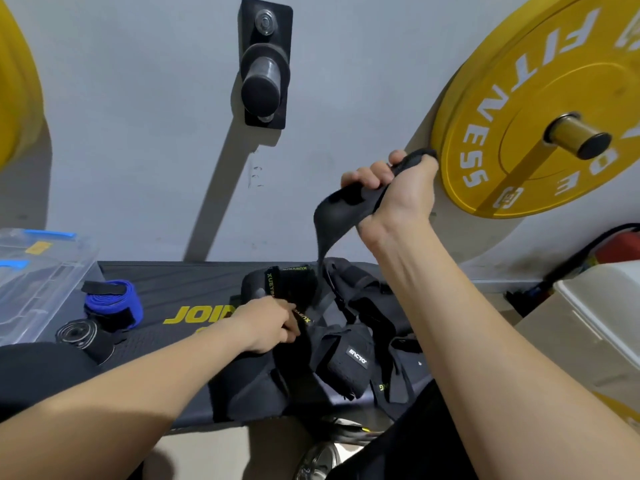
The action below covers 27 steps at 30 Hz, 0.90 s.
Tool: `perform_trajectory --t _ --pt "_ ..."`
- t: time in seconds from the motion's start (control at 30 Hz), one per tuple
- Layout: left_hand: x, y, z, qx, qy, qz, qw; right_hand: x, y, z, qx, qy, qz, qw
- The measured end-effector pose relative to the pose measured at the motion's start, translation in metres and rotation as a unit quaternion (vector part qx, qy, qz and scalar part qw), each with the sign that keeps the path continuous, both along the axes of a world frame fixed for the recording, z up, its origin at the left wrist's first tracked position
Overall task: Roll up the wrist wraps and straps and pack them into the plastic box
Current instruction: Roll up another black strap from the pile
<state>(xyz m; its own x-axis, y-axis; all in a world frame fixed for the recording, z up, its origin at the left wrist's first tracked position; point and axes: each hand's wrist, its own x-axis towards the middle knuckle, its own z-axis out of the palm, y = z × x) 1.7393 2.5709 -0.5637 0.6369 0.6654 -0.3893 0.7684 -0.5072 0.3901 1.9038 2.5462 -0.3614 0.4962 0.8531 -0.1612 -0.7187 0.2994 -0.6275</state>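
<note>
My right hand (388, 192) is raised high and grips a black strap (332, 216), which hangs down to a pile of black wraps and straps (349, 341) on the black bench (166, 289). Down on the pile, my left hand (266, 323) pinches a black strap with yellow lettering (270, 282). A rolled blue wrap (116, 303) and a rolled black wrap (78, 334) lie on the bench's left part. The clear plastic box (38, 271) with blue latches stands at the far left.
A yellow weight plate (519, 109) hangs on a wall peg at upper right, another yellow plate (17, 81) at upper left. A bare black wall peg (265, 74) juts out in the middle. A beige bin (602, 313) stands to the right.
</note>
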Motion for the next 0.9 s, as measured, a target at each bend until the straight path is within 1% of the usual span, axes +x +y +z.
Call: perform_trajectory --t 0.03,0.07,0.1,0.13,0.2,0.3,0.4,0.47,0.53,0.6,0.63,0.67,0.7,0.77,0.83,0.9 --pt "-0.001 -0.003 -0.001 0.004 0.033 -0.02 0.999 0.005 0.0 0.001 0.002 -0.039 -0.007 0.999" --pt "-0.002 -0.005 -0.002 0.002 0.044 -0.025 0.999 0.008 0.0 0.002 -0.009 -0.095 -0.009 0.995" --pt "-0.002 -0.007 0.0 -0.001 0.035 -0.022 0.999 0.01 -0.002 0.001 -0.028 -0.148 -0.011 0.988" --pt "-0.001 -0.008 0.003 -0.005 0.011 -0.014 1.0 0.011 -0.003 -0.002 -0.048 -0.178 -0.004 0.983" --pt "0.002 -0.008 0.018 0.0 -0.052 0.026 0.998 0.013 -0.007 -0.007 -0.078 -0.202 0.01 0.976" --pt "-0.001 -0.006 0.047 0.003 -0.122 0.115 0.986 0.016 -0.012 -0.005 -0.081 -0.234 0.014 0.969" --pt "-0.012 -0.007 0.075 -0.017 -0.144 0.155 0.977 0.013 -0.02 0.002 -0.044 -0.242 0.018 0.969" --pt "-0.022 -0.008 0.092 -0.01 -0.176 0.185 0.967 0.008 -0.026 0.007 -0.022 -0.252 0.024 0.967" --pt "-0.036 -0.011 0.109 -0.054 -0.241 0.19 0.95 0.0 -0.033 0.012 -0.014 -0.264 0.049 0.963" --pt "-0.052 -0.015 0.123 -0.117 -0.317 0.172 0.925 -0.01 -0.035 0.015 0.004 -0.23 0.1 0.968" --pt "-0.061 -0.016 0.128 -0.118 -0.346 0.165 0.916 -0.017 -0.036 0.016 0.016 -0.201 0.13 0.971" --pt "-0.069 -0.018 0.132 -0.107 -0.37 0.162 0.909 -0.024 -0.036 0.017 0.017 -0.192 0.152 0.969" --pt "-0.076 -0.019 0.136 -0.092 -0.389 0.167 0.901 -0.029 -0.034 0.017 0.005 -0.209 0.162 0.964" --pt "-0.088 -0.023 0.143 -0.081 -0.42 0.206 0.88 -0.038 -0.029 0.014 -0.019 -0.298 0.173 0.938" --pt "-0.1 -0.022 0.148 -0.113 -0.448 0.255 0.85 -0.047 -0.024 0.009 -0.012 -0.382 0.207 0.901" --pt "-0.111 -0.024 0.154 -0.138 -0.475 0.283 0.822 -0.054 -0.02 0.005 -0.015 -0.441 0.221 0.87"
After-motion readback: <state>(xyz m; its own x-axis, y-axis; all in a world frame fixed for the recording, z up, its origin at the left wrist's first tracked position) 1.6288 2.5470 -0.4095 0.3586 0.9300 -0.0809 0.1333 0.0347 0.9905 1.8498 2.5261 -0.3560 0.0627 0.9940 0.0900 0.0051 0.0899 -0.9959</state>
